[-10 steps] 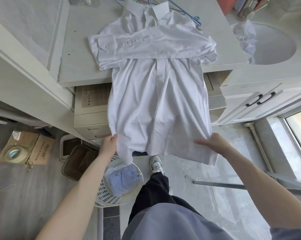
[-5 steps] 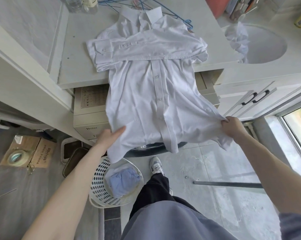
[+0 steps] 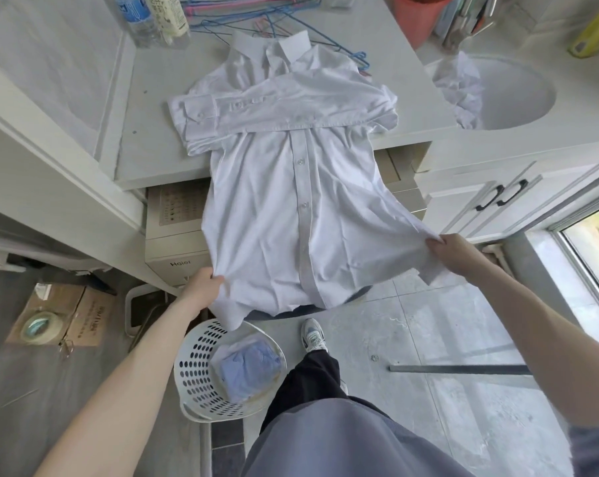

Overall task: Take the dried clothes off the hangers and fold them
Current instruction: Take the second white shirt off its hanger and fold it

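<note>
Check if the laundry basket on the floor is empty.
No, a folded blue garment lies inside the white laundry basket.

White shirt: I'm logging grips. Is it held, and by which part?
The left hand and right hand each grip the white shirt near a bottom hem corner.

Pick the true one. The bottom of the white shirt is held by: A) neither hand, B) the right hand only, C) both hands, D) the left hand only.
C: the left hand and the right hand each grip a bottom corner of the white shirt, whose upper part lies on the counter.
</note>
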